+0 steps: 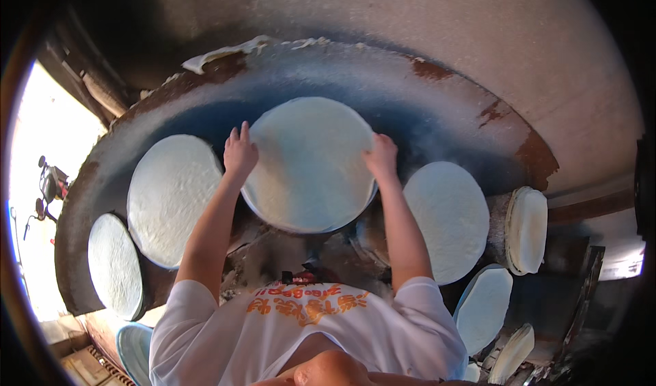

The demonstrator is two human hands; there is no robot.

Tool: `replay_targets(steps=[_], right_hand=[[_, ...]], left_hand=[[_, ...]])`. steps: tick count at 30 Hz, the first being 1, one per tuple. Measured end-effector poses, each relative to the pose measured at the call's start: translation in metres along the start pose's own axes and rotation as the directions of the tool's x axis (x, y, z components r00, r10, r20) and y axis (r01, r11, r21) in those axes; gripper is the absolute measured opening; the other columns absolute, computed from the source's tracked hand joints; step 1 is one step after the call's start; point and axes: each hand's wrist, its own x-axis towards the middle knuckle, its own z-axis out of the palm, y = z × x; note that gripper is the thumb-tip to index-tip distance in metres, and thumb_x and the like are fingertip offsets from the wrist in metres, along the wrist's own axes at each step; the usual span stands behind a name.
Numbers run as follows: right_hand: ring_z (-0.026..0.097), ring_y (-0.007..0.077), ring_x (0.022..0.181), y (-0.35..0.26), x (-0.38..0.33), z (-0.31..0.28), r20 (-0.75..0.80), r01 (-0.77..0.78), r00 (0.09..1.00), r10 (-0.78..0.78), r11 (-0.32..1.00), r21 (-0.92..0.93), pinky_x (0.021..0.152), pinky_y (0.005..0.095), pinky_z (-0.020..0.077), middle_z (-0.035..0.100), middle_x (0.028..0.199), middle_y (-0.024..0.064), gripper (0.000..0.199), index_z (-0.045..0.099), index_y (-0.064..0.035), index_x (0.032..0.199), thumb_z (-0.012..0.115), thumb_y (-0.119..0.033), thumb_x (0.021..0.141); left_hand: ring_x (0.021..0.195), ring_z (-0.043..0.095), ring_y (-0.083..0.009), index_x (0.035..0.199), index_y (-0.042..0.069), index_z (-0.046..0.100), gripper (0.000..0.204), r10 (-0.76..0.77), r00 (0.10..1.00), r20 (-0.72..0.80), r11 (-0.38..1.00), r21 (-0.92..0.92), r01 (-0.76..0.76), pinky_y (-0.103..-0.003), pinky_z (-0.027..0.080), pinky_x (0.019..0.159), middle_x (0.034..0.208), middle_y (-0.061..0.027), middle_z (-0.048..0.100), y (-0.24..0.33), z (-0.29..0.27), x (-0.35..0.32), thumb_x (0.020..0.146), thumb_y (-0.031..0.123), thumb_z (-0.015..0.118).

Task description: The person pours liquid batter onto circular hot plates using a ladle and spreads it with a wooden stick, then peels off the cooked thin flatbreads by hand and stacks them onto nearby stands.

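Whitish, the disc [307, 167] lies directly between the left hand [240, 155], half-spread at one side, grip unclear, and the right hand [383, 158], which grips the opposite side.

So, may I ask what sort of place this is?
Probably a small food workshop, perhaps for flatbread: a large pale round is at both hands, similar thin rounds stand around it, and a long curved, rust-stained surface runs behind.
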Motion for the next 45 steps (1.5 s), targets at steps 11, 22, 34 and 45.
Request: replay_targets(steps=[11, 22, 34, 45], right_hand=[[0.063, 0.0311, 0.083, 0.008, 0.06, 0.022, -0.007, -0.183, 0.983, 0.183, 0.982, 0.043, 0.072, 0.0421, 0.0513, 0.063, 0.09, 0.0126, 0.015, 0.064, -0.0069, 0.083, 0.066, -0.021, 0.079], [0.062, 0.0328, 0.093, 0.013, 0.097, 0.036, 0.189, -0.141, 0.97, 0.15, 0.988, -0.064, 0.076, 0.0419, 0.0528, 0.062, 0.096, 0.0144, 0.02, 0.062, -0.0037, 0.09, 0.066, -0.02, 0.08], [0.063, 0.0215, 0.076, 0.008, 0.025, -0.025, 0.009, -0.103, 0.992, 0.127, 0.765, 0.636, 0.069, 0.0313, 0.0494, 0.063, 0.081, 0.01, 0.011, 0.059, -0.0008, 0.087, 0.066, -0.007, 0.081], [0.062, 0.0191, 0.084, 0.004, -0.089, -0.136, -0.239, 0.223, 0.97, -0.035, 0.51, 0.831, 0.076, 0.0303, 0.0485, 0.064, 0.085, 0.0079, 0.012, 0.065, -0.0017, 0.087, 0.07, -0.007, 0.077]], left_hand=[[0.092, 0.059, -0.0326, 0.092, 0.008, 0.065, 0.02, -0.227, 0.965, 0.13, 0.972, -0.028, 0.233, -0.043, 0.049, 0.08, 0.1, -0.0136, 0.061, 0.022, 0.024, 0.062, 0.083, 0.024, 0.057], [0.084, 0.06, -0.0298, 0.082, 0.002, 0.064, 0.019, -0.221, 0.924, 0.313, 0.898, -0.304, 0.317, -0.039, 0.047, 0.071, 0.086, -0.0135, 0.06, 0.041, -0.006, 0.067, 0.083, 0.02, 0.059], [0.078, 0.059, -0.0275, 0.082, -0.002, 0.061, 0.007, -0.064, 0.959, -0.275, 0.884, -0.462, -0.074, -0.032, 0.047, 0.071, 0.084, -0.0113, 0.059, 0.086, -0.106, -0.052, 0.081, 0.004, 0.063], [0.088, 0.058, -0.0213, 0.092, 0.0, 0.061, 0.01, -0.142, 0.929, -0.343, 0.65, -0.74, -0.174, -0.03, 0.046, 0.081, 0.095, -0.011, 0.062, 0.033, -0.102, -0.123, 0.089, 0.003, 0.053]])
